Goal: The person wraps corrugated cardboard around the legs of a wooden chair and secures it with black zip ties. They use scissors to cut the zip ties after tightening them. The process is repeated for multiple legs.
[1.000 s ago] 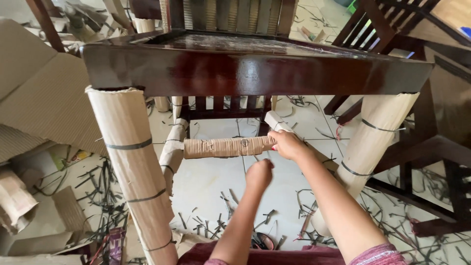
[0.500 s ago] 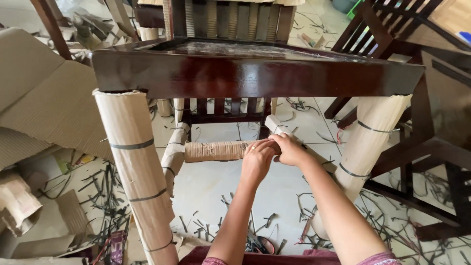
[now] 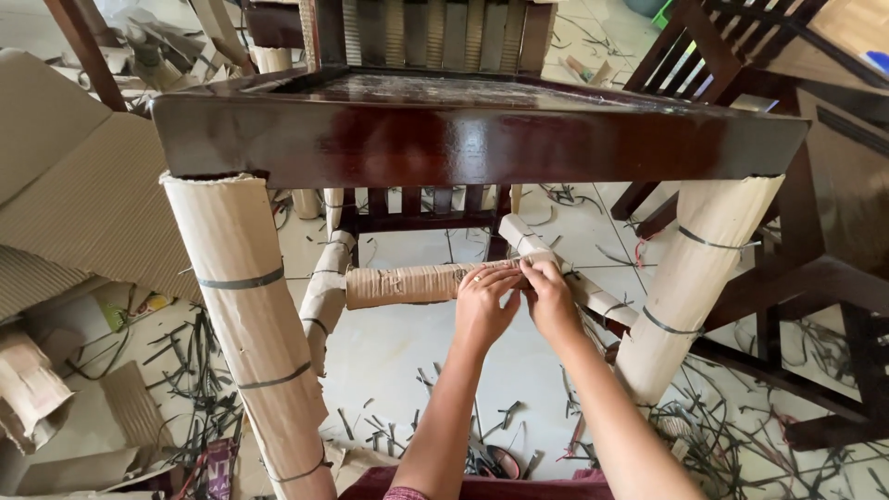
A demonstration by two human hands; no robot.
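Note:
A dark wooden chair [image 3: 482, 139] stands before me, its seat rail across the top of the view. Corrugated cardboard sleeves cover its two front legs [image 3: 250, 315], [image 3: 694, 278], held by thin straps. Under the seat a cardboard-wrapped crossbar [image 3: 407, 284] runs between the side rails. My left hand [image 3: 483, 306] presses on the right end of that wrap, fingers curled over it. My right hand [image 3: 548, 298] pinches the same end of the cardboard, touching the left hand. A ring shows on my left hand.
Sheets and scraps of corrugated cardboard [image 3: 74, 204] pile up at the left. Cut strap pieces [image 3: 185, 361] litter the tiled floor [image 3: 389, 352]. More dark wooden furniture [image 3: 815, 278] stands at the right and behind. Wrapped side rails [image 3: 324, 287], [image 3: 574, 278] flank the crossbar.
My left hand rose from below and came onto the right end of the wrapped crossbar, beside my right hand. The right hand stayed at that end of the wrap.

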